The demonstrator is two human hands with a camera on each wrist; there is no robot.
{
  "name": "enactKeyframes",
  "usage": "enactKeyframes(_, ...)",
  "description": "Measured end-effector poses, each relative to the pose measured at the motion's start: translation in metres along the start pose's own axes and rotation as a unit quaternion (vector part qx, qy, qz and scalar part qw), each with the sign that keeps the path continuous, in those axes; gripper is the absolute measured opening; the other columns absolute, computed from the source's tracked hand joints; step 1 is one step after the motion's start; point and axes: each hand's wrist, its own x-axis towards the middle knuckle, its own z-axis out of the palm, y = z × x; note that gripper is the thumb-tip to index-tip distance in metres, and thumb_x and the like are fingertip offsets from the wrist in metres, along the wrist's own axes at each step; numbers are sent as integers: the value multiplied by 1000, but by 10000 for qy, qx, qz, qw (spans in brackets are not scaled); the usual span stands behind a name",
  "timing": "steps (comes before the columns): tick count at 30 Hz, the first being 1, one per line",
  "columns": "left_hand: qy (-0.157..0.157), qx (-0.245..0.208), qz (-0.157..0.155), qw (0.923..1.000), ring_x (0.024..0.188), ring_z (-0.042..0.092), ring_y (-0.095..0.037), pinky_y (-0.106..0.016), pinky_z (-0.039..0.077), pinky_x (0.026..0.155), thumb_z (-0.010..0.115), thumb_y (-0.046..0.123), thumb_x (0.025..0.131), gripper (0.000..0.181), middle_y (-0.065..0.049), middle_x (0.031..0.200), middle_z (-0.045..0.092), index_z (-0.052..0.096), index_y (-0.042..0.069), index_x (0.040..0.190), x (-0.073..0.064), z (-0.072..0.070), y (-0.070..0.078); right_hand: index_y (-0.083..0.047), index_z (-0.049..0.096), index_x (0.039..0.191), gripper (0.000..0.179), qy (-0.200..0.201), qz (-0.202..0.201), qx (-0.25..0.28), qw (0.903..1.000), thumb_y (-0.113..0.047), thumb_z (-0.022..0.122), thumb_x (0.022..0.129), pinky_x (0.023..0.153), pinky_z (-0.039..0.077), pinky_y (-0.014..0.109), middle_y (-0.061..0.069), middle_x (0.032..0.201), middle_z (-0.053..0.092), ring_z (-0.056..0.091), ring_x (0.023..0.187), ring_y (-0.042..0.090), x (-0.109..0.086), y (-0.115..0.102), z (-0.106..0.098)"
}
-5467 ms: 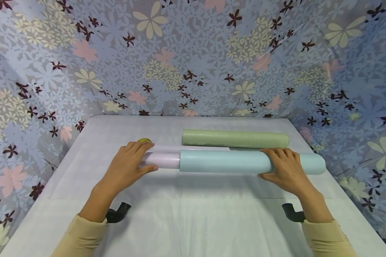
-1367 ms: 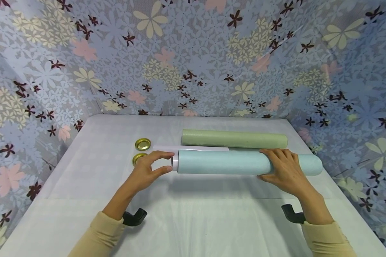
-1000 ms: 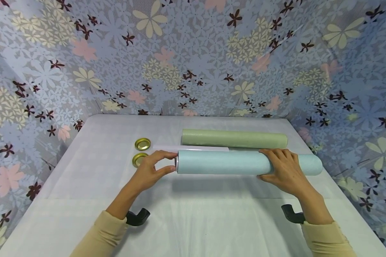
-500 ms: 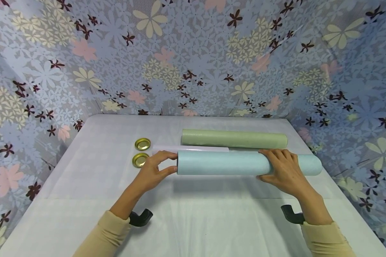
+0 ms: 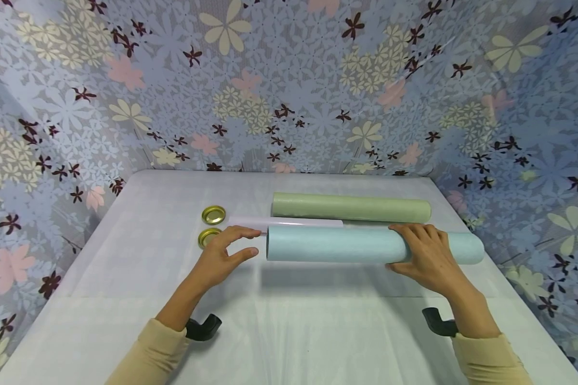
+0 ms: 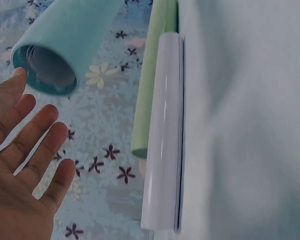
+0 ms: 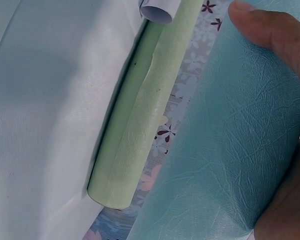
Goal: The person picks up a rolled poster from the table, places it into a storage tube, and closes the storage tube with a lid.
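My right hand (image 5: 428, 256) grips a light blue tube (image 5: 332, 244) around its right part and holds it level above the table. At the tube's left end my left hand (image 5: 219, 259) stands with fingers spread and holds nothing; its index fingertip is close to the rim. In the left wrist view that end of the tube is uncovered, and a pale paper roll (image 6: 51, 67) sits inside, a little below the rim. The right wrist view has the thumb (image 7: 270, 30) pressed on the tube's creased surface.
Behind the blue tube lie a pale lilac paper roll (image 5: 289, 221) and a green tube (image 5: 351, 207). Two gold round lids (image 5: 214, 215) rest left of them on the white-covered table (image 5: 289, 331). A flowered cloth (image 5: 289, 80) hangs around the table.
Several seconds ago the paper roll stuck out of the blue tube in my left hand; it has slid right, inside. Lately my left hand has drawn back slightly left. The right hand keeps its grip.
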Motion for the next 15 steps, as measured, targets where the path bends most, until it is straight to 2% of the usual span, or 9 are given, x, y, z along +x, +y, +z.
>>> enactKeyframes(4, 157, 247, -54, 9996, 122, 54, -22, -50, 41, 103, 71, 25, 84, 39, -1, 122, 64, 63, 14, 121, -4, -13, -6, -12, 49, 131, 83, -7, 13, 7, 10000, -30, 88, 59, 89, 27, 62, 20, 120, 54, 43, 109, 45, 0, 1, -2)
enactKeyframes(9, 378, 695, -399, 9961, 125, 51, -29, -53, 44, 98, 70, 26, 84, 42, -8, 125, 62, 61, 14, 124, -5, -32, -15, -13, 49, 131, 82, 3, 22, 9, 10000, -29, 88, 60, 89, 27, 61, 20, 120, 54, 43, 109, 44, 0, 1, -3)
enactKeyframes(15, 340, 1201, -707, 9897, 128, 44, -33, -55, 36, 103, 69, 24, 86, 47, -12, 133, 55, 56, 13, 130, -5, -51, -31, -13, 49, 131, 83, 17, 15, 23, 10000, -29, 88, 60, 89, 27, 61, 20, 120, 54, 43, 108, 44, -2, 1, -4)
